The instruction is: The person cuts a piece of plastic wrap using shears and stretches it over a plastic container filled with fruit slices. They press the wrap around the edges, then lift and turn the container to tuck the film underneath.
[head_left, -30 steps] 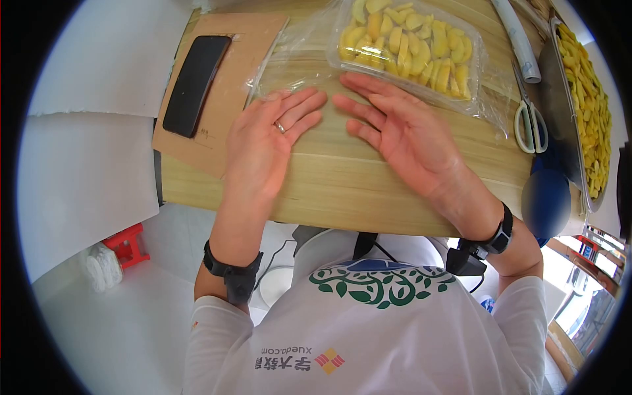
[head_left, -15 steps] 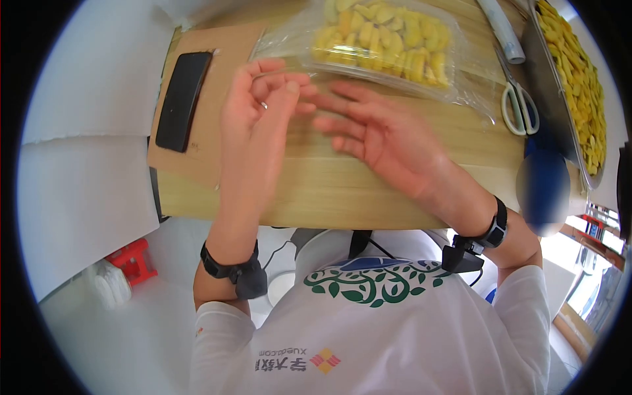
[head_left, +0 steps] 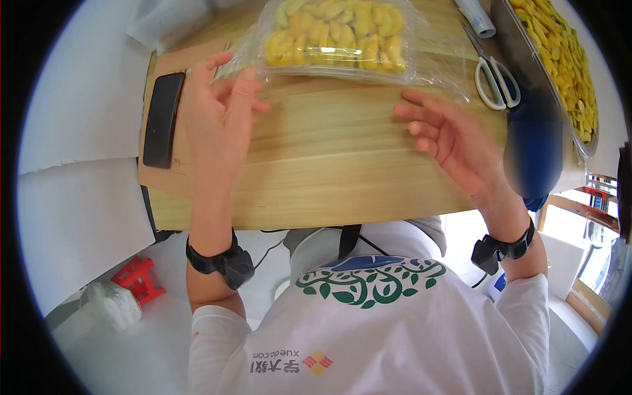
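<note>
My left hand hovers over the left part of the wooden table, fingers apart and holding nothing. It is nearest to a black phone lying on a brown cardboard sheet. On the right, my right hand is also held in the air, empty, with its fingers loosely curled and apart. Beyond both hands sits a clear plastic box packed with yellow fruit pieces. Loose clear film spreads from under and around it. Scissors with white handles lie beyond my right hand.
A metal tray heaped with yellow pieces stands along the right edge. Near it are a pale roll and a blurred blue object. A red plastic stool is on the floor at left.
My hands were close together in front of the box and have moved apart, the right one farther to the right. The view has shifted, so the box appears farther left.
</note>
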Motion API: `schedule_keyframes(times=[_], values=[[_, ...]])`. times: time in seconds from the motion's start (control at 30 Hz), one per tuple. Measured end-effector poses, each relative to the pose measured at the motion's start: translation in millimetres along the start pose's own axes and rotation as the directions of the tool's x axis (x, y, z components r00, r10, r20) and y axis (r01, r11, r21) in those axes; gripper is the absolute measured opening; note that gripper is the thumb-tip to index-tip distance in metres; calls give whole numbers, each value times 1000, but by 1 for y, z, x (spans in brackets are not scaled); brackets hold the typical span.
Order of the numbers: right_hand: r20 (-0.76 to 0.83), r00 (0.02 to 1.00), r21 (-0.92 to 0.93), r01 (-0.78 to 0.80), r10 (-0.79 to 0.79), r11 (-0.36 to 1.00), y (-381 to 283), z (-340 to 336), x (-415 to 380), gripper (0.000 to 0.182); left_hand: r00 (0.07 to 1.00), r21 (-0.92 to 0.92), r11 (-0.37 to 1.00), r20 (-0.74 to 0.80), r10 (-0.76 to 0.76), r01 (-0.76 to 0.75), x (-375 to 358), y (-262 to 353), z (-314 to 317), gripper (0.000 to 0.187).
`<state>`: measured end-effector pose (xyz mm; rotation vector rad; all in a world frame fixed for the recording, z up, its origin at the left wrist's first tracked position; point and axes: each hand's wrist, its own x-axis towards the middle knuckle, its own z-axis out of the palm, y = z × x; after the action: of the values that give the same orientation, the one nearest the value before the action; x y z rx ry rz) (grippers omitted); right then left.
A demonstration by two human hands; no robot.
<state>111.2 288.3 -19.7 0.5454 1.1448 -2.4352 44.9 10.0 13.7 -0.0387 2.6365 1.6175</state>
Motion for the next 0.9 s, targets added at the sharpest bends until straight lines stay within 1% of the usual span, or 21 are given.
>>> schedule_keyframes(times=[0.03,0.07,0.1,0.13,0.17,0.2,0.23,0.3,0.33,0.37,0.4,0.43,0.5,0.57,0.63,0.67,0.73,0.8,0.9], values=[[-10,1000,-39,5,-5,999,-1,-1,1,36,1000,6,1000,6,4,-4,-2,3,1,39],[-12,1000,-31,7,-8,1000,-2,-1,2,36,984,131,983,-103,144,-130,-4,6,4,40],[-36,999,-95,34,-37,995,-2,0,3,36,937,263,935,-191,292,-237,-5,8,6,40],[-57,996,-161,57,-67,985,-2,1,4,36,938,265,934,-187,293,-239,-1,9,5,40],[-59,996,-158,57,-67,986,-3,1,5,36,820,403,768,-71,568,-498,7,9,4,45],[-59,995,-157,68,-78,985,-5,1,7,31,628,491,517,81,774,-701,14,10,5,49],[-58,994,-156,80,-90,985,-6,1,8,26,628,488,517,83,774,-703,18,14,8,49],[-81,991,-150,96,-109,984,-4,2,13,24,478,404,344,299,826,-848,24,21,19,59],[-97,987,-145,112,-127,983,-3,2,16,22,473,399,341,303,827,-851,25,22,23,59],[-101,987,-141,114,-128,983,-3,1,19,22,493,383,358,353,795,-851,25,22,26,59],[-73,991,-140,104,-115,985,-2,0,23,21,512,370,377,403,758,-849,27,21,28,59],[-43,994,-139,95,-102,986,-1,0,25,20,510,369,374,407,757,-851,31,18,30,59],[-57,993,-154,94,-104,984,-2,1,26,20,399,331,270,429,811,-904,43,9,33,57],[-72,992,-170,90,-103,981,-1,2,27,20,396,348,259,421,816,-901,45,5,34,57],[-123,986,-265,75,-111,961,0,3,27,22,395,363,251,408,823,-897,46,2,37,57],[-125,986,-267,71,-108,961,-1,4,26,22,388,371,244,388,836,-896,46,0,38,57],[-178,965,-429,102,-195,898,-4,6,24,24,382,381,238,366,848,-893,46,-3,40,57],[-167,965,-467,102,-201,879,-6,2,26,24,364,399,220,334,869,-890,48,-5,42,57],[-139,970,-525,100,-200,846,-8,1,24,24,345,407,200,325,880,-891,49,-7,44,57]])
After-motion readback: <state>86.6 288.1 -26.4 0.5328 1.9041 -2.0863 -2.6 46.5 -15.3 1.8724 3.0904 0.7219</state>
